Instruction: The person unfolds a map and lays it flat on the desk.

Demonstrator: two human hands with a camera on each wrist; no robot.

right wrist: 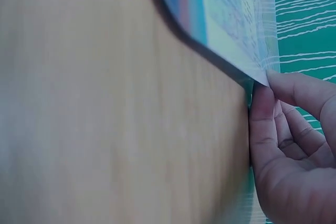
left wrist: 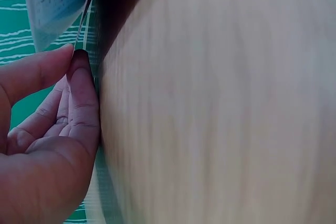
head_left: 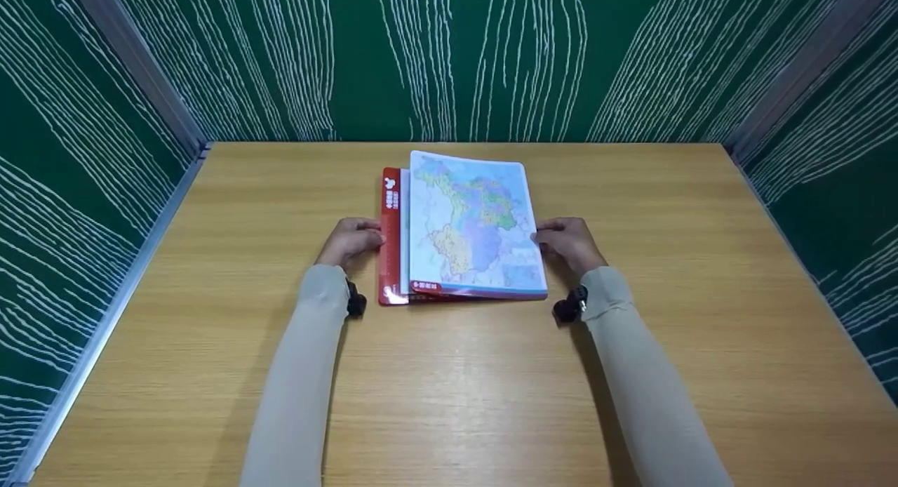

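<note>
A folded map [head_left: 477, 220] lies on the wooden table, its top panel printed with coloured regions on pale blue. Along its left side a red strip [head_left: 390, 262] with white lettering sticks out from under that panel. My left hand [head_left: 354, 240] pinches the left edge of the red strip between thumb and index finger. On the opposite side, my right hand [head_left: 567, 241] pinches the right edge of the map. In the right wrist view, the thumb is over the edge and the index finger under it, low against the tabletop.
The wooden table [head_left: 456, 396] extends around the map on all sides. Green walls [head_left: 365, 66] with white streaks rise behind it and at both sides, with grey posts [head_left: 140, 66] at the back corners. Small black devices [head_left: 356, 301] sit at both wrists.
</note>
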